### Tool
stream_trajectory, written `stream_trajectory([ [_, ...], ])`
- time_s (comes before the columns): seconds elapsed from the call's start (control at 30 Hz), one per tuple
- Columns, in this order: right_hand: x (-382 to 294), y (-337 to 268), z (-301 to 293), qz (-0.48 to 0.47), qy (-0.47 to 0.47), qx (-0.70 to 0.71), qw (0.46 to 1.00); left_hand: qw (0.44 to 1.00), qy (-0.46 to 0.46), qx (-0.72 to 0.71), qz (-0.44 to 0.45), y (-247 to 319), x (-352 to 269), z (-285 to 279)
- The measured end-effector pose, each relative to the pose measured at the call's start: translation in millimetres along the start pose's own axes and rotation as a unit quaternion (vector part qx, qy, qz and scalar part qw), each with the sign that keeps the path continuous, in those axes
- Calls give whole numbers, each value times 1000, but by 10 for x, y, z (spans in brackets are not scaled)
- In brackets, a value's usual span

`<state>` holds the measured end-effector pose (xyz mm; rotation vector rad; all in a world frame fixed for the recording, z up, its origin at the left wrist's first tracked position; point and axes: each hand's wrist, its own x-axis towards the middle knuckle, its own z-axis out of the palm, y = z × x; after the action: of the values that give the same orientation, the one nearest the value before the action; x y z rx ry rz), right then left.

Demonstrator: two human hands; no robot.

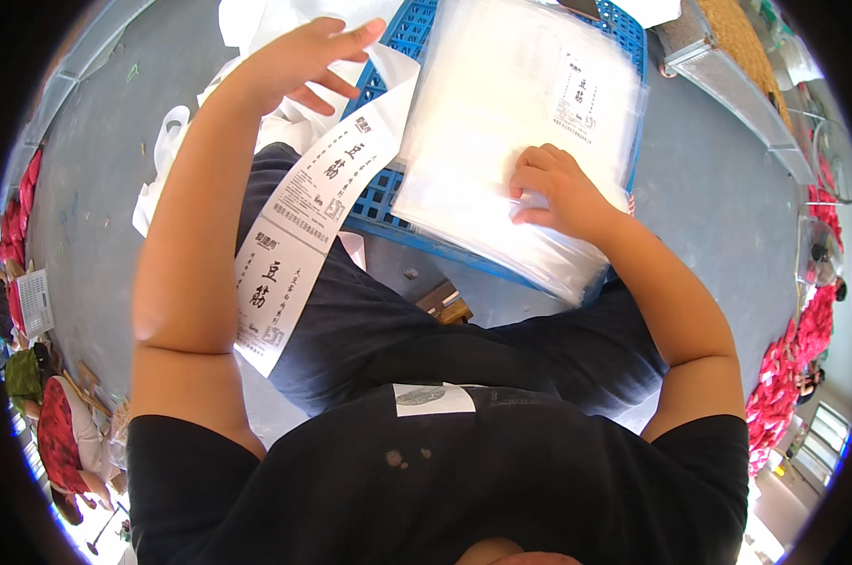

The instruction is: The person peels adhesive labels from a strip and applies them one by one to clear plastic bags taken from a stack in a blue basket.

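My left hand (316, 67) is raised at the upper left with its fingers spread, and I see nothing held in it. Just beside it, a strip of printed paper labels (327, 169) curls down across my left thigh. My right hand (549, 187) lies on a stack of clear plastic bags (468, 127), its fingers bent and its thumb apart from them. One label (578, 95) with black print sits on the top bag, beyond my right hand. The stack rests on an upturned-looking blue plastic crate (380, 194) between my knees.
White plastic carrier bags (175, 141) lie on the grey floor to the left. A metal-sided trolley (733, 78) stands at the upper right. Red packages (786, 395) are heaped along the right side. At the far left are a white basket (35, 304) and a person in red (62, 438).
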<state>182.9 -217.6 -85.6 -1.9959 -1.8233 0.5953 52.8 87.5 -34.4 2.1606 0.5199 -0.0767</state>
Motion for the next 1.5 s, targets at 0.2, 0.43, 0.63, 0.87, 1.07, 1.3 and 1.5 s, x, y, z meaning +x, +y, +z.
stream_trajectory([
  [0.2, -7, 359, -231, 57, 11, 186, 981, 990, -116, 70, -25, 64, -21, 42],
  [0.43, 136, 841, -880, 237, 6, 248, 939, 973, -207, 79, -59, 226, -35, 46],
  [0.63, 239, 1255, -858, 248, 10, 336, 909, 965, -235, 111, -32, 111, 13, 93],
  [0.87, 243, 928, -1059, 362, 64, 260, 893, 953, -260, 131, -82, 58, 52, 152],
  [1.07, 358, 741, -716, 337, 123, -206, 910, 945, -252, 182, -103, 38, 69, 210],
  [1.3, 260, 1013, -806, 396, 213, -196, 872, 987, -160, -8, -30, 80, -101, 4],
  [1.5, 551, 441, -663, 69, 461, -200, 862, 989, -25, -134, 62, 321, -649, -303],
])
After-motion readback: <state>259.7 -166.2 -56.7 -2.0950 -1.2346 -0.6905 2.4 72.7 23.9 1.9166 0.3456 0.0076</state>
